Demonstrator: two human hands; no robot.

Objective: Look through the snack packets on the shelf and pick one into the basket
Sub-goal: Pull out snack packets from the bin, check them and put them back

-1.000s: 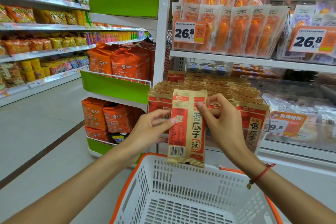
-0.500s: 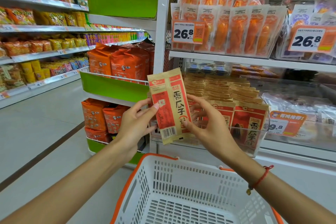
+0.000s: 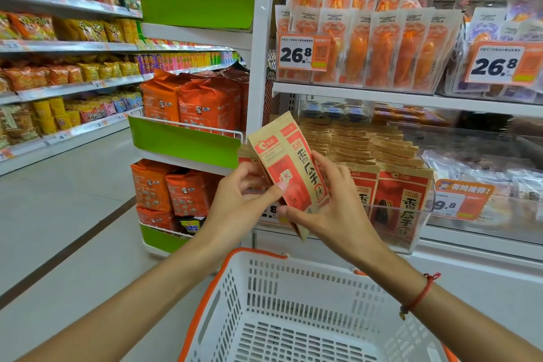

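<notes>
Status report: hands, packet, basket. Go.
Left hand and right hand both grip the seed packet, tilted, above the basket. Basket holds nothing visible. Nothing between packet and basket.

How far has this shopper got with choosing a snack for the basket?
Partway. Done: one brown and red packet has been taken from the row of packets on the shelf. In hand: the left hand and right hand both grip it, tilted, in front of the shelf. Left: dropping it in; the basket shows nothing inside.
</notes>
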